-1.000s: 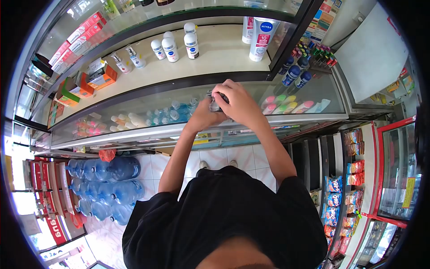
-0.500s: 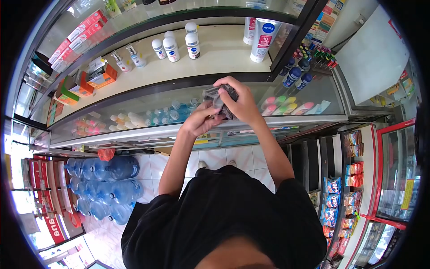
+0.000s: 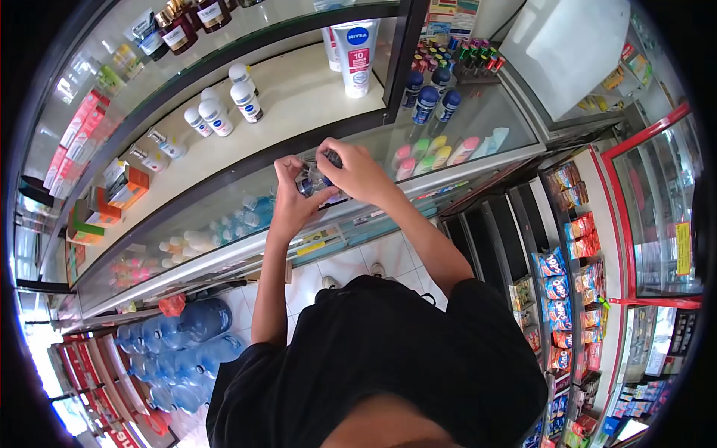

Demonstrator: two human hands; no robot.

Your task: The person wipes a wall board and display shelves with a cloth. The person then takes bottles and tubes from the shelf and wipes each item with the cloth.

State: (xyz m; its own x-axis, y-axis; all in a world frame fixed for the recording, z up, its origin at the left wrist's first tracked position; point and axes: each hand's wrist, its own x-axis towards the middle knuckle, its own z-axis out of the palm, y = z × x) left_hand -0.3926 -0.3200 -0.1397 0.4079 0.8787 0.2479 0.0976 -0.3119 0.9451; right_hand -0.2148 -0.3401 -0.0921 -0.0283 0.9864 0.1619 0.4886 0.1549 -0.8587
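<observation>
My left hand [image 3: 293, 205] and my right hand [image 3: 355, 173] meet above the glass counter [image 3: 287, 168]. In the curled fingers of my right hand is a dark, crumpled, cloth-like thing [image 3: 332, 159]. A small, shiny clear-and-bluish item [image 3: 307, 181] shows between the two hands, with the thumb and fingers of my left hand closed around it. Fingers cover most of it, so its kind cannot be told. Beyond the hands, white roll-on deodorants [image 3: 246, 102] and a large Nivea tube [image 3: 357, 60] stand on the shelf.
Dark blue bottles [image 3: 426, 103] stand on the glass at right, near several nail polish bottles [image 3: 482, 56]. Colourful bottles [image 3: 433, 155] lie inside the counter. Large water jugs [image 3: 200, 321] are on the floor at left; snack packets [image 3: 556, 287] fill a rack at right.
The view has turned, and the shelf goods sit further left in it. My fingers have shifted around the dark crumpled thing; less of it shows, and a clear-bluish item is visible between the hands.
</observation>
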